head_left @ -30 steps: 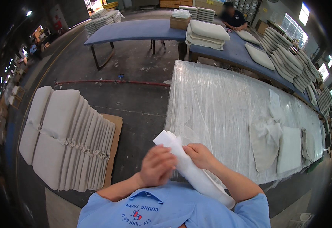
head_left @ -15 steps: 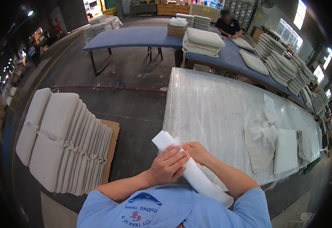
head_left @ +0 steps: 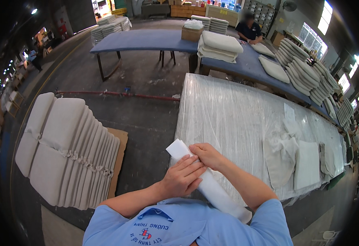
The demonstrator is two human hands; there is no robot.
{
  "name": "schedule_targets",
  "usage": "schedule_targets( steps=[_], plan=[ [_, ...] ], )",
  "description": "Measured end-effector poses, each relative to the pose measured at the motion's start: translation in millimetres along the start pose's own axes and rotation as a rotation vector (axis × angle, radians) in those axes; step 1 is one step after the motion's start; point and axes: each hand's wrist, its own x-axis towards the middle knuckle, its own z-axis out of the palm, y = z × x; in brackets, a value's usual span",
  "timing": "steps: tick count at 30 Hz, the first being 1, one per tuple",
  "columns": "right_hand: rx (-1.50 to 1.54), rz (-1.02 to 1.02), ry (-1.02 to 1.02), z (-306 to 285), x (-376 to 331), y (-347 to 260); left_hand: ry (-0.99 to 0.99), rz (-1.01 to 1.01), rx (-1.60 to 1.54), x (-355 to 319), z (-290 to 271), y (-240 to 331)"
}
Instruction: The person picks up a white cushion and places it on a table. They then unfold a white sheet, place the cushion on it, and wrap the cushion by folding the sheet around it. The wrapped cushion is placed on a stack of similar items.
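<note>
A long white roll of soft padding (head_left: 221, 197) slants in front of my chest, its flat squared end pointing away and to the left. My left hand (head_left: 181, 175) lies over its left side, fingers wrapped across the top. Closer to the far end, my right hand (head_left: 206, 156) grips the roll's right edge, with its fingers partly hidden. The near end rests against my blue shirt, close to my right upper arm.
A plastic-wrapped platform (head_left: 228, 110) stands ahead, bearing pale cushion covers (head_left: 278, 162) and a pad (head_left: 308, 165). Stacked cushions (head_left: 62, 127) stand on cardboard at left. Beyond are blue tables (head_left: 146, 40), cushion piles (head_left: 219, 44) and a seated person (head_left: 251, 30).
My right hand has slid a little toward the roll's far end. That end looks more tightly folded, with fewer loose layers showing. My left hand has hardly moved.
</note>
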Motion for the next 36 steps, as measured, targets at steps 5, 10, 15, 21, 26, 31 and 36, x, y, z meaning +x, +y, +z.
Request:
schedule_targets(
  steps=[5, 10, 15, 21, 26, 31, 36],
  plan=[
    [-0.192, 0.297, 0.157, -28, -17, 79, -0.007, 0.013, -0.052, 4, 3, 2],
    [-0.066, 0.226, 0.082, -44, -47, 51, -0.028, -0.013, -0.018, 4, 3, 6],
    [-0.124, 0.079, 0.037, -36, -68, 32, -0.093, -0.002, 0.023, 15, 8, 5],
    [0.121, 0.083, 0.275, -68, -119, 9, -0.228, 0.085, 0.025, 44, 4, 2],
    [-0.207, 0.063, 0.281, -79, -178, -27, -0.498, 0.136, -0.129, 67, 2, 0],
    [-0.697, -0.094, 0.209, -32, -203, -37, -0.492, 0.189, -0.205, 77, 9, -5],
    [-0.771, -0.149, 0.242, -14, -191, -14, -0.509, 0.127, -0.275, 80, 19, -6]
  ],
)
